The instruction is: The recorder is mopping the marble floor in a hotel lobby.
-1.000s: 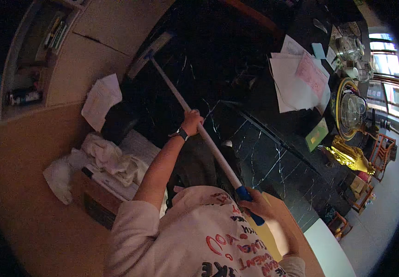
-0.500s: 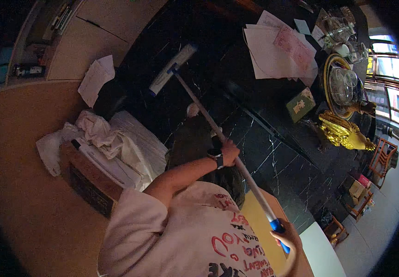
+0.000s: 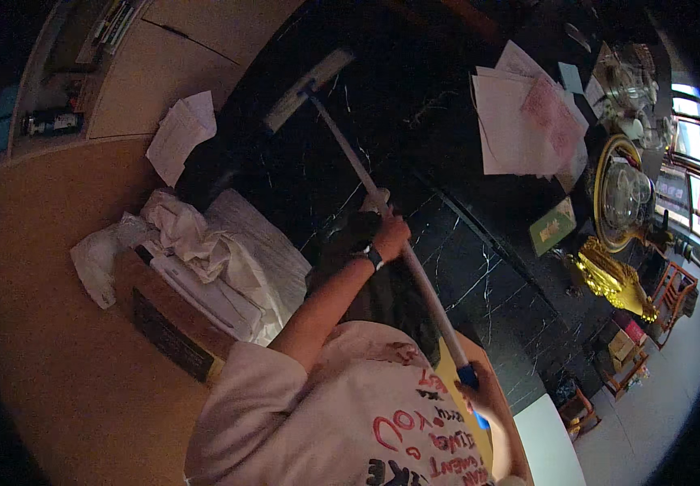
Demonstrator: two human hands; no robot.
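Note:
With both hands I hold a long-handled flat mop (image 3: 431,300). Its pale rectangular head (image 3: 308,91) rests on the black, white-veined floor (image 3: 350,105) at the far left. My left hand (image 3: 391,236), a watch on its wrist, is wrapped round the middle of the pole. Closer to me and to the right, my right hand (image 3: 486,389) is closed round the blue grip (image 3: 468,375) at the pole's near end. The pole runs slantwise from my right side up to the mop head.
Crumpled white wrapping (image 3: 204,243) and a brown box (image 3: 168,324) lie on the left, below loose papers (image 3: 181,138). More papers (image 3: 512,121), a green booklet (image 3: 554,225), a round gold-rimmed tray (image 3: 603,198) and a gold figure (image 3: 613,279) are at right. Wooden chairs (image 3: 674,292) stand beyond.
The mop has slid farther away from me, its head now higher in view. Both hands have moved forward with the pole, still gripping it. My view has shifted slightly.

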